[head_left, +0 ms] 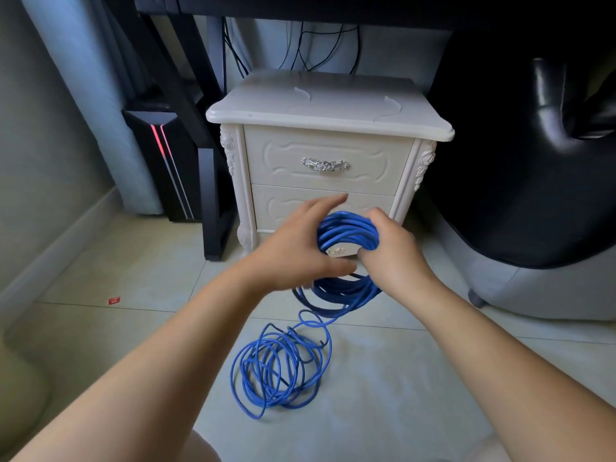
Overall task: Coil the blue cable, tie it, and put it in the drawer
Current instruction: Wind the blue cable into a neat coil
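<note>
I'm coiling the blue cable (346, 228), right hand (393, 258) gripping its loops, left hand (300, 248) open alongside; much is lying loose, untied, drawer (326, 161) shut.

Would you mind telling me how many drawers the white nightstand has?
2: the upper drawer with its silver handle, and the lower drawer beneath, partly hidden behind the left hand, right hand and blue cable.
</note>
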### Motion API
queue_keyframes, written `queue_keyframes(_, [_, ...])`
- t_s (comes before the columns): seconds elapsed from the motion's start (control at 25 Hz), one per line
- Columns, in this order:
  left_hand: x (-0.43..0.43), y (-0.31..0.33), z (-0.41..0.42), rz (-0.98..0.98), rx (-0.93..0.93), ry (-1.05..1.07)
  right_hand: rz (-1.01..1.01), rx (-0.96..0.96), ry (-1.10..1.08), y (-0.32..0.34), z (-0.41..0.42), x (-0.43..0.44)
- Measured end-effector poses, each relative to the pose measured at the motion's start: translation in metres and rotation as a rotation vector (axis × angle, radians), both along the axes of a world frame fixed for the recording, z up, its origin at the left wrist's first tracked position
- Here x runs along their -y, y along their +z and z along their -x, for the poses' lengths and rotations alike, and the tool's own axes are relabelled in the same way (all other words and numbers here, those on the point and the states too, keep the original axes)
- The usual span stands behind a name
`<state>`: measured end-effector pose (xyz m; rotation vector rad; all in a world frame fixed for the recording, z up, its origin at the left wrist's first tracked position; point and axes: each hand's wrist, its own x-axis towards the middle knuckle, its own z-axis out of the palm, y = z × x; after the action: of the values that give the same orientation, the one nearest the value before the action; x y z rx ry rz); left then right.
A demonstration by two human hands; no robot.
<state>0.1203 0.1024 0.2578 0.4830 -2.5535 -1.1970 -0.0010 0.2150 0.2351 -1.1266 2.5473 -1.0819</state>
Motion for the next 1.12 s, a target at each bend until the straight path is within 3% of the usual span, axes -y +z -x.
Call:
queue_keyframes(0.08, [0.004,-0.006,0.002,0.07,0.056,0.061,0.036,-0.012,0.099,0.004,-0.005,-0.001])
queue_keyframes(0.24, [0.015,-0.014,0.003,-0.112,0.088,0.158,0.142,0.06,0.161,0.012,-0.008,-0.005])
queue_keyframes(0.48, [0.015,-0.012,0.01,-0.525,-0.151,0.369,0.228,0.536,0.122,0.016,-0.001,-0.007])
queue_keyframes(0.72, [0.006,-0.006,0.012,-0.881,-0.235,0.557,0.554,0.897,0.134,0.002,-0.011,-0.002])
queue_keyframes(0.96, [-0.011,-0.007,0.012,-1.179,-0.265,0.694,0.706,1.033,0.06,-0.003,-0.023,0.006])
queue_keyframes(1.12, [-0.016,-0.014,0.012,-1.244,-0.297,0.689,0.639,1.043,-0.007,-0.003,-0.027,0.006])
